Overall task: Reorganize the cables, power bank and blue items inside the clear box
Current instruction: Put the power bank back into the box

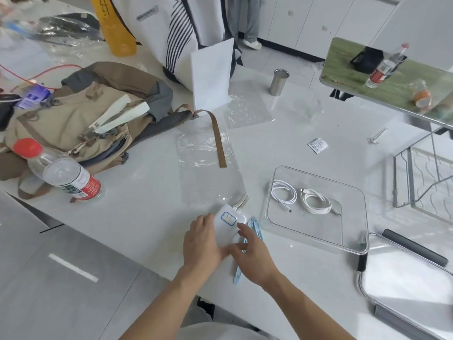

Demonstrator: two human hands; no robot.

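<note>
Inside the clear box [354, 244] two white cables [302, 198] lie coiled; outstanding on the tabletop [152, 204]: power bank [228, 225], gripped by both hands' curled fingers [203, 220], and blue items [255, 231] beside it.

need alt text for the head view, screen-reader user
Both hands, left hand and right hand, hold a white power bank on a white table, beside blue items. To the right, a clear box holds two coiled white cables.
</note>
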